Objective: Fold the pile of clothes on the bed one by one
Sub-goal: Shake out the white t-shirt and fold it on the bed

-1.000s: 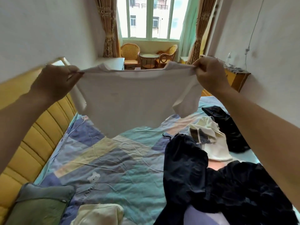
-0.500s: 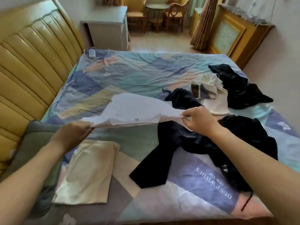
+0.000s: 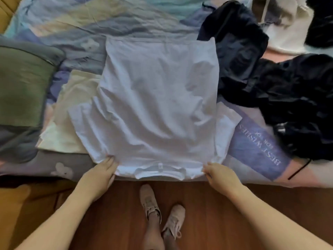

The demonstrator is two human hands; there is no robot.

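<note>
A white T-shirt (image 3: 156, 98) lies spread flat on the patchwork bed sheet (image 3: 259, 143), its collar and label at the near bed edge. My left hand (image 3: 100, 175) holds the shirt's left shoulder corner and my right hand (image 3: 219, 175) holds the right one, the cloth bunched at my fingertips. Both short sleeves stick out sideways. The unfolded pile lies to the right: a dark navy garment (image 3: 237, 44), a black heap (image 3: 299, 105) and a cream piece (image 3: 288, 29) behind them.
A folded cream garment (image 3: 66, 120) lies partly under the shirt's left side. A green pillow (image 3: 23, 83) sits at the far left. Wooden floor (image 3: 225, 213) and my shoes (image 3: 162, 213) are below the bed edge.
The shirt went from held up in the air to lowered and now spread flat on the bed. My view tipped down to the near bed edge; both hands stayed at the shoulders.
</note>
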